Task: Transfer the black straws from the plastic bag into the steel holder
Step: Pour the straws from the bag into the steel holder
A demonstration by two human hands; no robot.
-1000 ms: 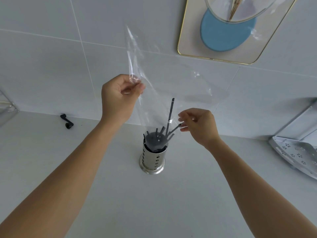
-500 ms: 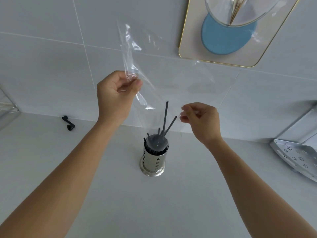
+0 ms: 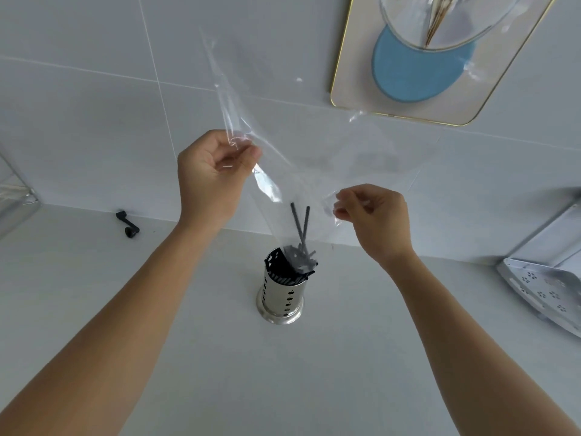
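A perforated steel holder (image 3: pixel 280 301) stands upright on the white counter, packed with black straws (image 3: pixel 294 265). Two straws (image 3: pixel 301 223) stick up above the rest, crossing each other, still inside the mouth of the clear plastic bag (image 3: pixel 301 158). The bag hangs upside down over the holder, its open end at the straw tops. My left hand (image 3: pixel 211 177) pinches the bag's left edge high up. My right hand (image 3: pixel 375 215) pinches the bag's right edge, lower and just right of the two raised straws.
A small black crank-shaped part (image 3: pixel 127 223) lies on the counter by the tiled wall at left. A white perforated tray (image 3: pixel 547 291) sits at the right edge. A gold-rimmed tray (image 3: pixel 345 89) with a blue disc hangs on the wall above. A metal rack (image 3: pixel 14 196) stands far left.
Both hands have raised the bag a little. The long straws have slid further down toward the holder, and the two left standing now cross each other.
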